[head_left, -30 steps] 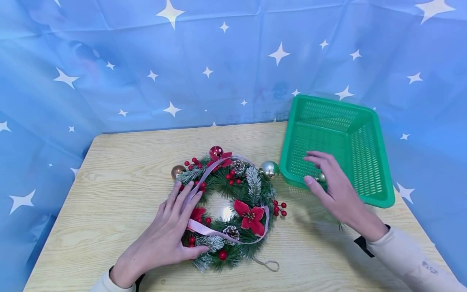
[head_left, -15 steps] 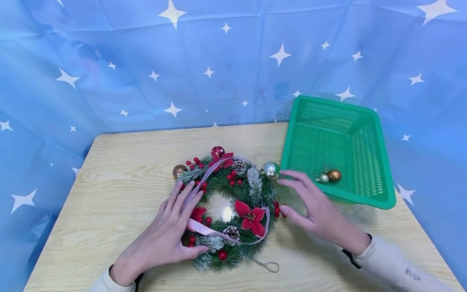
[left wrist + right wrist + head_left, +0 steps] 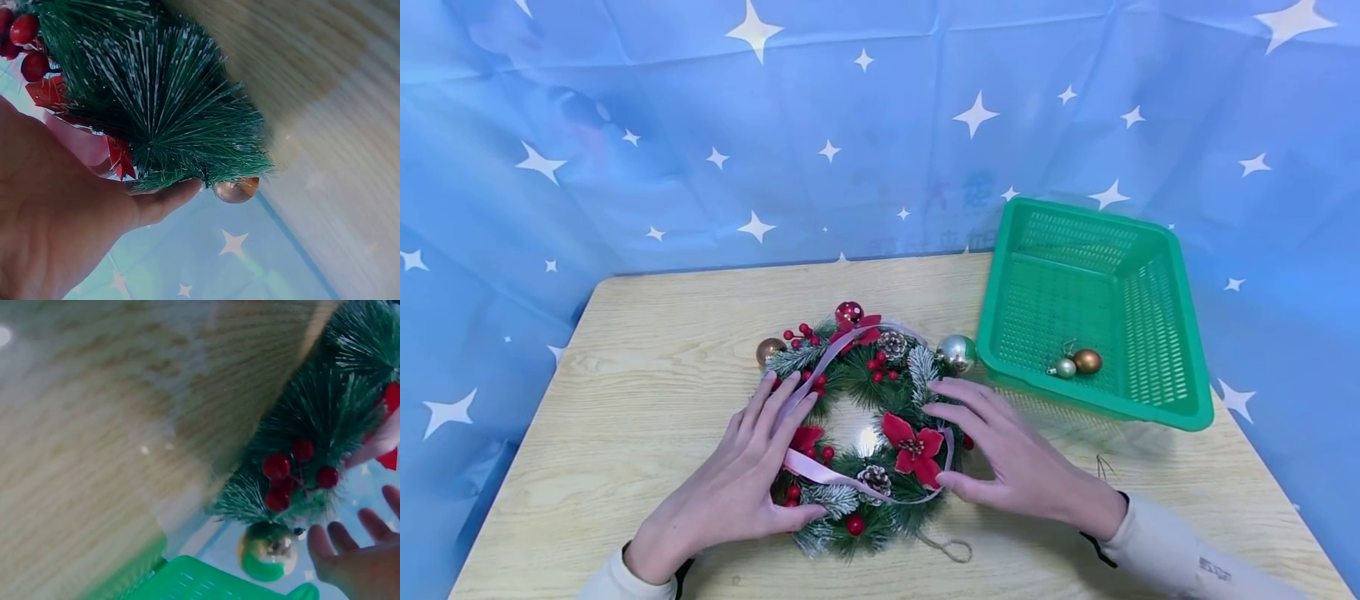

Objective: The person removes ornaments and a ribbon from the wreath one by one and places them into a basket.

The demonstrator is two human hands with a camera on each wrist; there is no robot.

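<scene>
A green wreath (image 3: pixel 922 375) with red flowers, berries, pinecones and a pink ribbon (image 3: pixel 823 473) lies on the table. My left hand (image 3: pixel 730 483) rests on its left side, fingers spread over the greenery; in the left wrist view the hand (image 3: pixel 81 212) touches the needles. Over the wreath's right side is my right hand (image 3: pixel 1022 458), fingers extended beside a red flower (image 3: pixel 913 448); whether it touches is unclear. In the right wrist view its fingers are near a shiny ball (image 3: pixel 269 550). Silver (image 3: pixel 956 354), brown (image 3: pixel 769 351) and red balls (image 3: pixel 849 313) sit at the wreath's outer edge.
A green basket (image 3: pixel 1197 350) stands at the back right, holding a small brown ball (image 3: pixel 1087 361) and a small pale ball (image 3: pixel 1065 367). A string loop (image 3: pixel 957 550) extends from the wreath's lower edge. Behind the table hangs a blue star-patterned cloth (image 3: pixel 685 100).
My right hand has moved left from the basket to the wreath's right side, uncovering the small balls in the basket. My left hand has stayed on the wreath.
</scene>
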